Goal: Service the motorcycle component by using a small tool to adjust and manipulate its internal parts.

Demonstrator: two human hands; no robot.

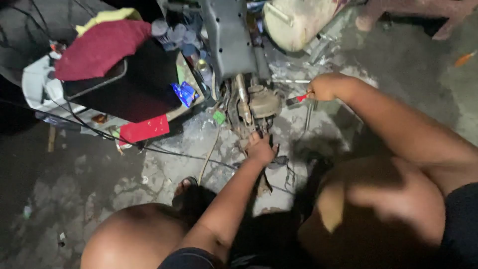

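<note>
We see the left hand (pixel 261 148) resting on the dirty engine part (pixel 254 107) on the concrete floor (pixel 99 179), fingers together on its lower end. The right hand (pixel 322 87) is closed around a red-handled tool (pixel 298 98) pointing toward it

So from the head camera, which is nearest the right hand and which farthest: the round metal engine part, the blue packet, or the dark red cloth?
From the right hand:
1. Round metal engine part, just left of it.
2. Blue packet, further left.
3. Dark red cloth, far upper left.
</note>
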